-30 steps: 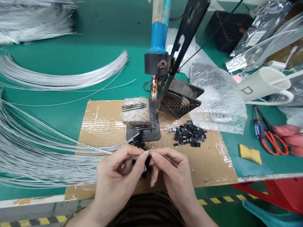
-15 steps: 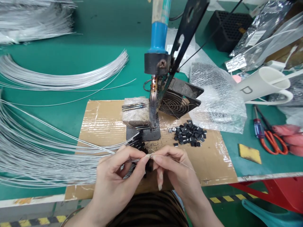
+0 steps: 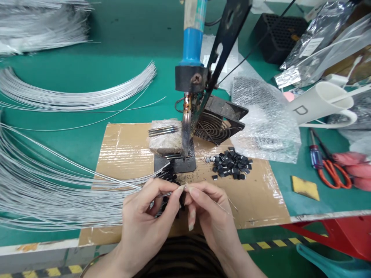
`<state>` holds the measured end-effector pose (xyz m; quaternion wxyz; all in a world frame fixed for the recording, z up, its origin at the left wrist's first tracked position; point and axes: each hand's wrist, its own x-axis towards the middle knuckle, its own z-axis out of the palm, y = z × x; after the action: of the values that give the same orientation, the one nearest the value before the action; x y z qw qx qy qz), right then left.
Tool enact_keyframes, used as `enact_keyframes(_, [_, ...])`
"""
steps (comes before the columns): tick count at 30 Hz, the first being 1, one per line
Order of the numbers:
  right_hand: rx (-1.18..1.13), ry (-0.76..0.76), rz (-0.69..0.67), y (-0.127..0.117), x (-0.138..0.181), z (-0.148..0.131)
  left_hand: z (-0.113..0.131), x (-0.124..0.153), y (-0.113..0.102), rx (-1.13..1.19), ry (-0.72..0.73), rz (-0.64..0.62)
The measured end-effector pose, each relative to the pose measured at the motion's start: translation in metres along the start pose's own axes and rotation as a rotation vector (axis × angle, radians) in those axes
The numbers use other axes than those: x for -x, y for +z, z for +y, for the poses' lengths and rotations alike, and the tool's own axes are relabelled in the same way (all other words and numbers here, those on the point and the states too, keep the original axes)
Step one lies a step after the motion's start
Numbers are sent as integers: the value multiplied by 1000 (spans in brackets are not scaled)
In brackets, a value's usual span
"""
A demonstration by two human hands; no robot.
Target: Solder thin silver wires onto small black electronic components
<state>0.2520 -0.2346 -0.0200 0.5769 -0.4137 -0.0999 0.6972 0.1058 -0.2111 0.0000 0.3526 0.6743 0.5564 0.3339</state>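
My left hand (image 3: 152, 220) is closed in a pinch on the end of a thin grey cable (image 3: 121, 181), which runs in from the left. Tip to tip with it, my right hand (image 3: 213, 210) pinches a fine thin wire (image 3: 232, 204) that trails out past the palm. The exact point where the fingertips meet is too small to make out. Just beyond my hands, a blue-handled soldering iron (image 3: 193, 46) hangs tip down in a black bracket (image 3: 223, 50). Beneath the tip lies a dark flat plate (image 3: 188, 166). Black-ended cable tips (image 3: 171, 175) cluster behind my left hand.
Grey cable bundles (image 3: 58, 200) cover the left side. Small black connectors (image 3: 232, 164) lie piled on the cardboard (image 3: 261, 197). A fan (image 3: 216, 125), bubble wrap (image 3: 266, 116), a white mug (image 3: 321, 102), orange-handled scissors (image 3: 333, 175) and a yellow sponge (image 3: 305, 188) stand to the right.
My fingertips stay together and have shifted slightly upward. The right hand has turned a little, and the fine wire trailing from it lies differently, with a second stretch showing.
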Motion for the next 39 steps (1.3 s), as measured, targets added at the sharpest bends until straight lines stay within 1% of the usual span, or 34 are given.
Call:
enact_keyframes(6, [-44,-32,35,4,3,13,-4,2,2,44,-67,-19])
enact_keyframes(8, [-6,-62,1,-1,4,12,-3,2,1,69,-103,-23])
enact_keyframes(10, [113,-138,-26,-11,6,4,-2,0,0,82,-153,-1])
enact_keyframes(11, [213,-194,-22,-18,7,-2,-1,-2,-1,88,-178,11])
enact_keyframes(12, [352,-280,41,-26,8,-9,0,-3,-2,97,-197,18])
enact_keyframes(14, [743,-509,178,-43,6,-25,1,-7,-4,132,-210,12])
enact_keyframes(16, [1125,-675,232,-58,2,-37,1,-9,-6,171,-197,-9])
enact_keyframes(18, [1399,-810,173,-69,-3,-44,-1,-9,-8,184,-191,-26])
enact_keyframes(19, [1486,-861,139,-72,-5,-45,-1,-9,-8,180,-191,-30])
enact_keyframes(21, [1576,-930,103,-76,-8,-44,-2,-7,-8,164,-183,-39])
enact_keyframes(26, [1575,-999,182,-76,-5,-33,0,-4,-7,117,-182,1])
enact_keyframes(28, [1528,-978,227,-74,-3,-30,-1,-5,-7,91,-162,-2])
enact_keyframes(30, [1420,-913,289,-72,0,-28,-2,-5,-7,75,-132,-22])
enact_keyframes(33, [1188,-812,364,-67,3,-27,-5,-5,-7,65,-124,-21])
enact_keyframes(35, [1052,-746,357,-61,5,-28,-6,-5,-7,62,-126,-16])
enact_keyframes(39, [820,-601,298,-44,7,-30,-3,-6,-7,43,-127,-8])
